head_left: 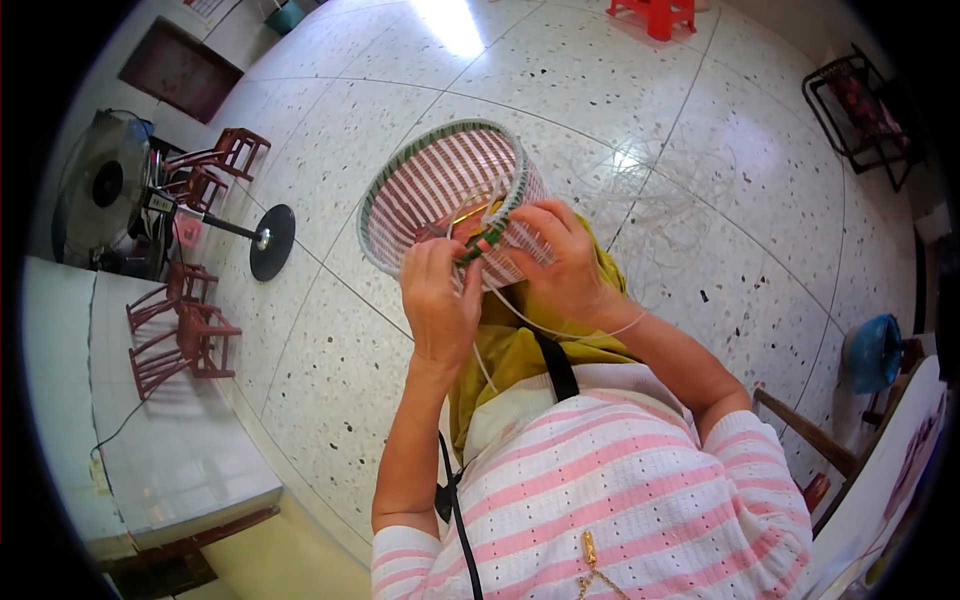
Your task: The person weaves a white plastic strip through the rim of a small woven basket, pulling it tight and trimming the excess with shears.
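"One question from my end: how do I do this step well?"

"Keep the olive trousers (515,352) as a brace behind the pink-and-white basket (405,195), I'd say, so it can't twist. Then I'd work one short stretch of the green-edged rim (487,240) at a time, with a slow, even pull."

"How are my hands set?"

"The left grip (440,300) is pinched closed on the near side of the rim. The right grip (570,262) is curled just beside it, thumb and forefinger partly apart; I can't tell what it has hold of, if anything."

"And where's the basket from there?"

"Tilted, mouth up toward my view. Its near rim lies at both sets of fingertips, and the far side reaches away beyond them. Smallest thing: a thin pale strip (545,328) runs toward the right wrist. I'd keep that from snagging."
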